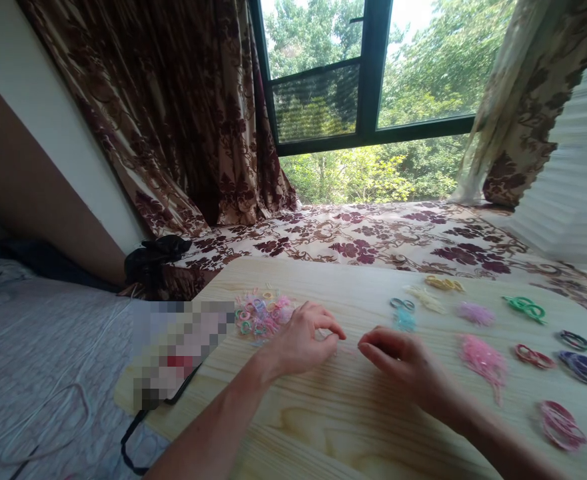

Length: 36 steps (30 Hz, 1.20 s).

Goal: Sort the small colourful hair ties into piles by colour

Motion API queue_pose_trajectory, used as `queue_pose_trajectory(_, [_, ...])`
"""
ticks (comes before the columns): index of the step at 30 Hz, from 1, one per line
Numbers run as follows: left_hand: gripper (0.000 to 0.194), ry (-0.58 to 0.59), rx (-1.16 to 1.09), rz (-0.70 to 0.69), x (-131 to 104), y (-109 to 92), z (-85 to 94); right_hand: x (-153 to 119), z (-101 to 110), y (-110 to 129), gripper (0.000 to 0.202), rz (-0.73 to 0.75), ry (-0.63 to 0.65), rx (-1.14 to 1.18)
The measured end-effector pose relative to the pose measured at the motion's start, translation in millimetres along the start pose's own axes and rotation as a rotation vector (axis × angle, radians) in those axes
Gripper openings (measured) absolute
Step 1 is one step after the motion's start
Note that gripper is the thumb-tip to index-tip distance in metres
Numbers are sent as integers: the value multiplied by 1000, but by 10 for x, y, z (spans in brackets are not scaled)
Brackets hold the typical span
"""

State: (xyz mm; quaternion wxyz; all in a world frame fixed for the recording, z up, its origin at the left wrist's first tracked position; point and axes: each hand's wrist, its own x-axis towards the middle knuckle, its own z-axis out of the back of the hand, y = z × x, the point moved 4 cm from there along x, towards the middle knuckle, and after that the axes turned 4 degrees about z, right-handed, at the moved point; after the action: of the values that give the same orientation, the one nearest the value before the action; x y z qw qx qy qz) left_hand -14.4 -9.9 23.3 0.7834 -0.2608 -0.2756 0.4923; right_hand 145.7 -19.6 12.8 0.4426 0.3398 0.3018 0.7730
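Observation:
My left hand (pixel 306 341) is over the table beside a mixed pile of small coloured elastic hair bands (pixel 261 313). Its thumb and forefinger curl toward each other, and anything between the tips is too small to name. Facing it, my right hand (pixel 401 360) has thumb and fingers pressed together, its grip hidden. Faint pink strands (pixel 347 349) show between the two hands, too blurred to make out. Right of my hands lie sorted groups: pink bands (pixel 482 360), lilac bands (pixel 476 313), light blue bands (pixel 403 319) and cream bands (pixel 426 299).
Larger hair ties lie at the right: green (pixel 525 308), red (pixel 534 356), purple (pixel 583 368) and pink (pixel 562 425). Yellow ties (pixel 444 284) are at the back. A blurred-out flat object (pixel 188 353) with a black strap covers the wooden table's (pixel 318 427) left edge.

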Motion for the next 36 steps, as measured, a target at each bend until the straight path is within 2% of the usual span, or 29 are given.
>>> queue_pose_trajectory(5, [33,130,-60,-30,-11,-103,-18,1,3,1,29,-4,7,21])
queue_pose_trajectory(8, [34,160,-60,-58,-14,-106,-37,-3,-3,2,28,12,-4,27])
queue_pose_trajectory(14, [22,128,-52,-15,-13,-83,-51,-8,-7,3,27,13,-12,33])
queue_pose_trajectory(21, [20,108,-49,0,-14,-85,-50,6,21,-26,35,7,-15,11])
queue_pose_trajectory(31, [19,99,-66,-33,-31,-98,-62,-16,-6,-15,28,25,-19,-8])
queue_pose_trajectory(36, [18,22,-74,27,-4,-28,-57,3,135,-80,27,83,-59,-110])
